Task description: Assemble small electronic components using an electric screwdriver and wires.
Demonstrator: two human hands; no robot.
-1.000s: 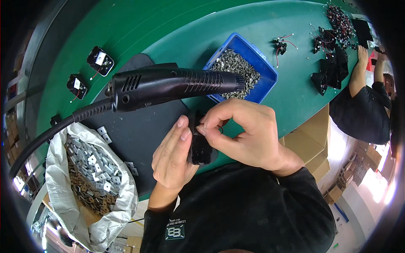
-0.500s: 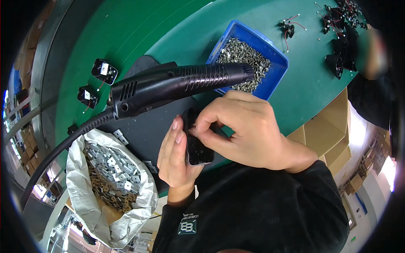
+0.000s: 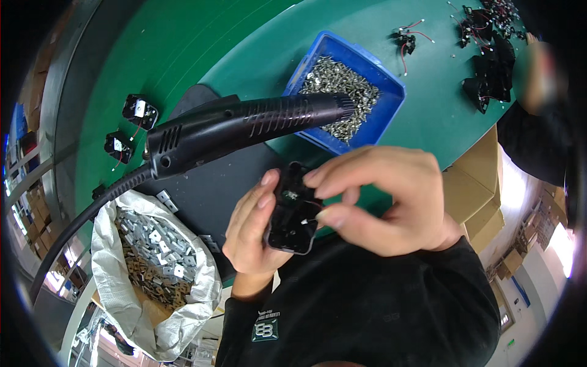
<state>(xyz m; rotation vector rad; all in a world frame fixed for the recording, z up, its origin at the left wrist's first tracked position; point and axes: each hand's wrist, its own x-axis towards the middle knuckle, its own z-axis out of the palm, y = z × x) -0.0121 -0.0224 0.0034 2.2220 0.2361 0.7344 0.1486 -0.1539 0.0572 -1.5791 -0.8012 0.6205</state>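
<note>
Beyond left grip (image 3: 251, 238) clamped on casing (image 3: 286, 235), right grip (image 3: 394, 202) parted: black tool (image 3: 226, 127) across bin (image 3: 389, 98)

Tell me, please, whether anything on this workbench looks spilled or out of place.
Only the loose metal plates on the black mat look slightly out of place, lying outside the white sack of similar pieces; they may be set there deliberately.

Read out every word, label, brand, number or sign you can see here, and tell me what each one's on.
Black top: a squarish emblem and small lettering beside it, which I won't copy out.
Small green sign, lower right: too small to read.
Black casing in the left hand, and black handheld tool: no lettering I can make out.
</note>
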